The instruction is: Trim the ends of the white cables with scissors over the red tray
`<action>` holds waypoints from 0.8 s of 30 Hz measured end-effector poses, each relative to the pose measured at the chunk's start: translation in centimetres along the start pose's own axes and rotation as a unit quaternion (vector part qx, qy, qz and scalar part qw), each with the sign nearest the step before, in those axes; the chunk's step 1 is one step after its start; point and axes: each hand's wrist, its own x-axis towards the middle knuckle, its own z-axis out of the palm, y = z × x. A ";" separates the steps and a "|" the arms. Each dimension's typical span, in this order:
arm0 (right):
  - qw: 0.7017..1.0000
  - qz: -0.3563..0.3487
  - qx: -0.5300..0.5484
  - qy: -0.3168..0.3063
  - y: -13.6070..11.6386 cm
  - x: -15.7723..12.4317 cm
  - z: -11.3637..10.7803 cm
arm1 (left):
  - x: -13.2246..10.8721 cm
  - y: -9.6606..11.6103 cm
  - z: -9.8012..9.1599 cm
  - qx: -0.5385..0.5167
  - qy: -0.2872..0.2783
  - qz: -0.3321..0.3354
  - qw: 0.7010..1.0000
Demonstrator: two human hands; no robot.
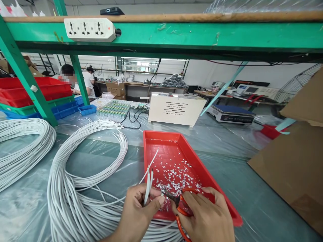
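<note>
My left hand (137, 210) is closed around a few white cable ends (147, 188), which stick up between the fingers. One of them is pinched between thumb and forefinger, its tip beside the blades of the scissors. My right hand (205, 213) grips these orange-handled scissors (183, 210), with fingers through the loops. How far apart the blades are is hard to make out. Under both hands lies a red tray (212, 178) scattered with small silvery scraps (176, 174). A big coil of white cables (60, 188) lies left of the tray and runs beneath my left hand.
Another cable coil (27, 148) lies far left, near stacked plastic trays (32, 90). A cream metal box (176, 109) and a scale (229, 114) stand behind the red tray. Cardboard (290, 168) rises at right. A green shelf beam (176, 37) crosses overhead. Two people sit beyond.
</note>
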 end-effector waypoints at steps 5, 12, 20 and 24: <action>1.000 0.006 0.007 -0.015 -0.2 0.1 -0.1 | -0.2 0.1 0.0 0.012 0.023 0.006 1.000; 0.999 0.011 0.034 -0.022 -0.2 0.3 0.0 | -0.1 0.1 -0.1 0.023 0.009 0.024 0.999; 0.998 0.004 0.053 -0.029 0.1 0.4 0.1 | 0.1 0.6 -0.1 0.013 -0.034 0.028 0.999; 0.997 -0.002 0.059 -0.043 0.2 0.5 0.0 | 0.1 0.4 -0.2 -0.010 -0.040 0.023 0.999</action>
